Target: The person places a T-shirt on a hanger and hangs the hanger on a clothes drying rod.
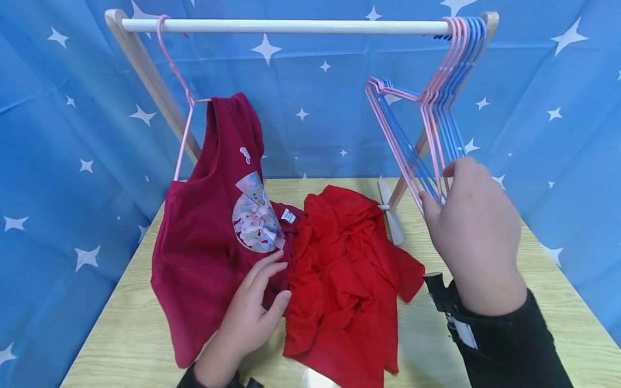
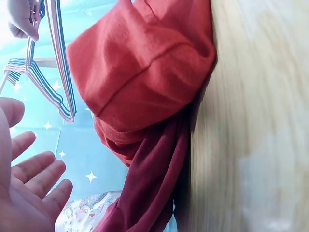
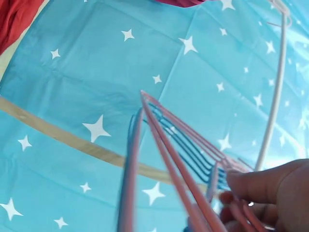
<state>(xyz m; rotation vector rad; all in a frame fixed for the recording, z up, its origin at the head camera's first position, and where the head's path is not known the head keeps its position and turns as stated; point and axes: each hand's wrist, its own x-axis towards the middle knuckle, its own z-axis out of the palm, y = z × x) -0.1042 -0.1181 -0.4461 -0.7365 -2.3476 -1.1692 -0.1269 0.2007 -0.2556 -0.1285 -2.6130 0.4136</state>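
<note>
In the head view my right hand [image 1: 477, 231] pinches the lower end of a pink hanger [image 1: 434, 145] at the front of the bunch on the right. The right wrist view has its thumb and fingers [image 3: 253, 186] closed round the pink hanger; the fingertips are partly hidden. Blue hangers [image 1: 453, 91] hang close behind. My left hand [image 1: 249, 312] is spread with relaxed fingers in front of a maroon garment [image 1: 199, 242]; whether it touches the cloth I cannot tell. That garment hangs from another pink hanger [image 1: 181, 143] at the left. A red garment [image 1: 344, 280] lies crumpled between my hands.
A white rail [image 1: 301, 26] on wooden legs spans the back. Its right foot [image 1: 390, 215] stands just behind the red garment. Blue cloth with white stars [image 1: 310, 134] covers the walls round the wooden table [image 1: 116, 345].
</note>
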